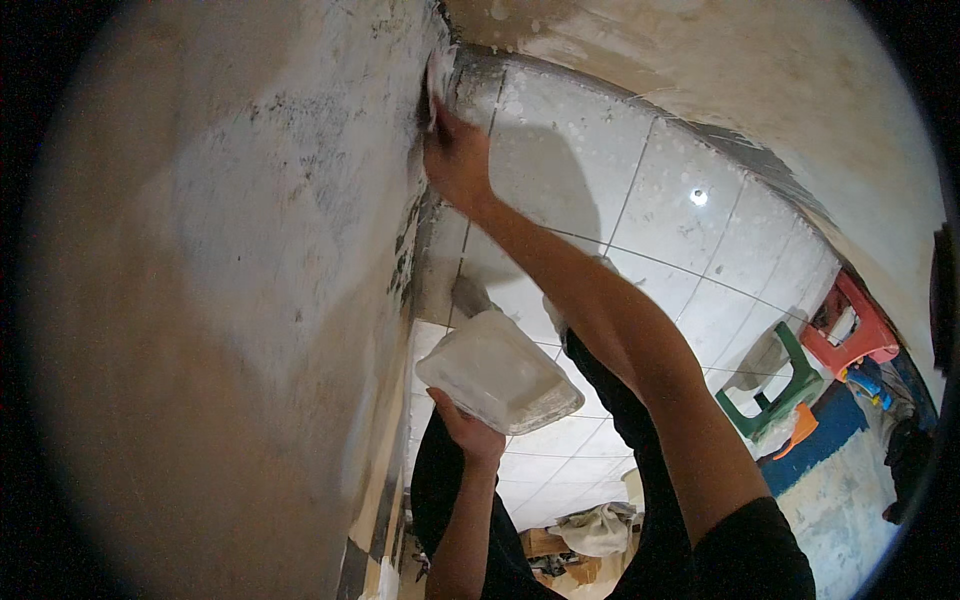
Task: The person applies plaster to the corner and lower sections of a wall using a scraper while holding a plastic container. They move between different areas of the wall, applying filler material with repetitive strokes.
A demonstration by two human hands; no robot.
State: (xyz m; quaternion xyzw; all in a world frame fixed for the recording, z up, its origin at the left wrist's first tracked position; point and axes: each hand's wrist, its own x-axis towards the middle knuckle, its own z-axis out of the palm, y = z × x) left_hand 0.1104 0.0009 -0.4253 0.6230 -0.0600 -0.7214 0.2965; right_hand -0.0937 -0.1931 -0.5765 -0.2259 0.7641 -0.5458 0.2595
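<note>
My right hand (455, 155) reaches up along the plastered wall (230, 250) and presses a small flat tool (437, 85), smeared white, against the wall's corner edge. Only a bit of the tool shows above my fingers. My left hand (468, 432) holds a square white tray (500, 372) from below, at waist height next to the wall. The tray is coated with white plaster and tilts slightly. My dark-sleeved right arm crosses the picture from the lower right.
White floor tiles (660, 200) spotted with plaster lie below. A green plastic stool (775, 385) and a red one (850, 335) stand at the right, beside a blue mat (820, 430). A crumpled cloth (600, 528) and scraps lie near my feet.
</note>
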